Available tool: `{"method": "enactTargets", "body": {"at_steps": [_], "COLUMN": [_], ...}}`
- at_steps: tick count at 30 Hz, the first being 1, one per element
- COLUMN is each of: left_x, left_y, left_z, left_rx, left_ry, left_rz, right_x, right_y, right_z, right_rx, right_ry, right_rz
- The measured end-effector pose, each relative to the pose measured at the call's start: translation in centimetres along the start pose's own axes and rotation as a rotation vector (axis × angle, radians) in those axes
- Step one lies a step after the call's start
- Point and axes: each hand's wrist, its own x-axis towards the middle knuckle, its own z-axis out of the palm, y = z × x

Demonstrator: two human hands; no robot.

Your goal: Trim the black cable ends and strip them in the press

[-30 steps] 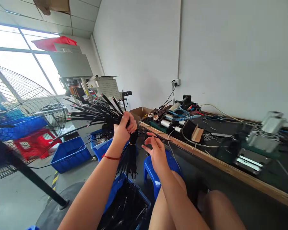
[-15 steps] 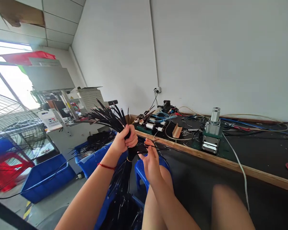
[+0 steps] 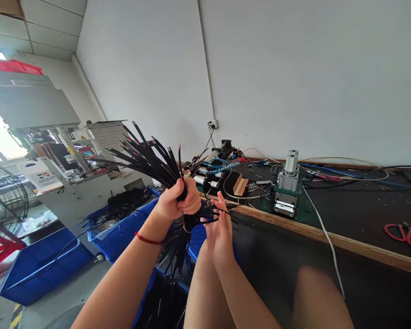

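My left hand [image 3: 183, 198] is closed round a thick bundle of black cables [image 3: 154, 162]. Their cut ends fan out up and to the left, some showing red and green wire tips. Below the fist, a yellowish tie [image 3: 186, 229] circles the bundle, and the cables hang down beneath it. My right hand [image 3: 221, 228] is beside the bundle on the right, open, its fingers stretched upward. A few thin black strands stick out sideways from the bundle and cross those fingers. Whether any is pinched there is hidden.
A dark workbench with a wooden edge [image 3: 304, 230] runs along the wall. On it are a small metal press [image 3: 287, 185], a folded cardboard piece [image 3: 240, 185] and red-handled scissors [image 3: 404, 235]. Blue bins [image 3: 41, 265] stand on the floor at left; a blue stool [image 3: 196, 242] is behind my hands.
The view has swung right, bringing the scissors into sight. My left hand still grips the cables. My right hand has turned more upright, its fingers straighter beside the sideways strands.
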Motion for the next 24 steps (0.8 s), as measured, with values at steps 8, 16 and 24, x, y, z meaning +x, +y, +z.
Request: {"method": "enactTargets", "body": {"at_steps": [8,16,24], "left_x": [0.1,-2.2,-2.9], "left_y": [-2.2,-5.5,-13.8], "left_z": [1.2,0.2,0.9], "left_rx": [0.065,0.193,0.171], "left_ry": [-0.085,-0.199,-0.134], "left_rz": [-0.242,-0.502,-0.538], "right_x": [0.8,-4.7,-5.5], "right_y": [-2.7,-1.0,-2.5], "right_z": [-1.3,-7.6,-12.4], "right_rx": [-0.057,-0.268,-0.449], "right_ry": [0.024,-0.003,0.187], "right_rz": [-0.154,-0.111,-0.001]}}
